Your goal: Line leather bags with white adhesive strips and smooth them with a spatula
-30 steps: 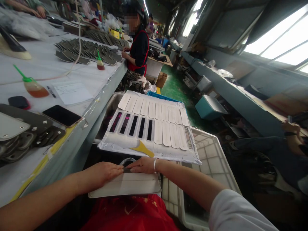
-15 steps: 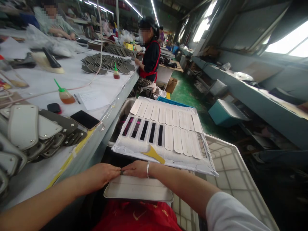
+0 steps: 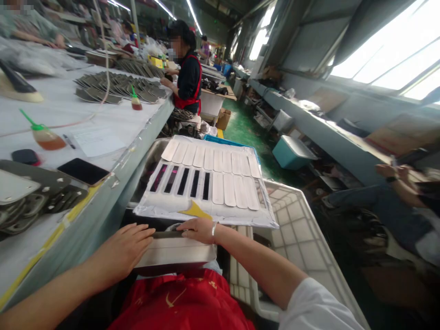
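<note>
Pale panel point(image 3: 175, 253) is lying near the middle of the scene, just beyond the red apron point(image 3: 199, 302), with a dark strip point(image 3: 167, 234) running along its far edge. In judgement, the strip could be creasing or going askew if the two sides were pressing unevenly; the panel could also be tilting or sliding nearer if both sides were letting go, since whatever is supporting it underneath is staying hidden. The panel is lying between the two grips and partly under them. The left grip point(image 3: 129, 246) is resting over its left end, fingers extended and loosely parted, not closing around anything. The right grip point(image 3: 199, 230) is lying over the far edge at the right, fingers pointing left; whether it is pinching the panel or only pressing cannot be told. Farther off, a white-covered board point(image 3: 161, 202) is bearing rows of pale strips point(image 3: 217, 188) and a yellow scraper point(image 3: 195, 210). A white crate point(image 3: 288, 206) is standing to the right, while a bench point(image 3: 117, 119) is carrying a phone point(image 3: 83, 171) at the left.
</note>
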Demonstrator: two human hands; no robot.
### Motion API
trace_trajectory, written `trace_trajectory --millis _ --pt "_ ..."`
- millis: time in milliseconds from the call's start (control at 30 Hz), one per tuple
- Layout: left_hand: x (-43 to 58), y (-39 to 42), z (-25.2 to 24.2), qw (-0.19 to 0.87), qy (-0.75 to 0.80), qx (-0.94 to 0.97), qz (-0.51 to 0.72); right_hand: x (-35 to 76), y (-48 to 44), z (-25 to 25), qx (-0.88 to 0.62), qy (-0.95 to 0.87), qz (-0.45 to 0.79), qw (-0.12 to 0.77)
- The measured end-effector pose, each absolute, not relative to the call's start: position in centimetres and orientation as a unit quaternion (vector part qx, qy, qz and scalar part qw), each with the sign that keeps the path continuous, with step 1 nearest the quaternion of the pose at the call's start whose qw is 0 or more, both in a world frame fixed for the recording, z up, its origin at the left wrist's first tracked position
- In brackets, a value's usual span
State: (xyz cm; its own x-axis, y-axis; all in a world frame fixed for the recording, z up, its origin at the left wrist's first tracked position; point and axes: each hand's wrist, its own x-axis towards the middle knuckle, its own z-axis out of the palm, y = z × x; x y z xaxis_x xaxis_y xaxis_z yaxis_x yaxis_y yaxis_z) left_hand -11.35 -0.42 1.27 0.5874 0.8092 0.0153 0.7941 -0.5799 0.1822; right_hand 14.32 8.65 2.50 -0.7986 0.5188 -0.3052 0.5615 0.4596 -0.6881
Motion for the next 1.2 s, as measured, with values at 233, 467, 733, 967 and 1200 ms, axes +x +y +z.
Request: trace_trajectory --millis 233,467,733,967,1200 --pt "-3.1 -3.0 0.0 0.172 0.457 0.855 0.174 21.3 -1.6 1.9 0.447 0.809 -0.286 -0.253" --pt "-1.6 -3.3 0.4 0.16 0.458 0.863 0.137 20.9 -3.4 -2.3 0.498 0.768 -0.24 -0.325" --pt "-0.4 -3.1 1.8 0.163 0.499 0.846 0.095 19.7 -3.4 -1.4 0.543 0.769 -0.186 -0.281" --pt "0.8 -2.4 2.4 0.138 0.539 0.83 0.025 18.4 -3.6 -0.9 0.579 0.761 -0.168 -0.239" --pt "1.0 -2.1 2.7 0.129 0.558 0.82 0.012 18.6 -3.6 0.3 0.714 0.648 -0.208 -0.164"
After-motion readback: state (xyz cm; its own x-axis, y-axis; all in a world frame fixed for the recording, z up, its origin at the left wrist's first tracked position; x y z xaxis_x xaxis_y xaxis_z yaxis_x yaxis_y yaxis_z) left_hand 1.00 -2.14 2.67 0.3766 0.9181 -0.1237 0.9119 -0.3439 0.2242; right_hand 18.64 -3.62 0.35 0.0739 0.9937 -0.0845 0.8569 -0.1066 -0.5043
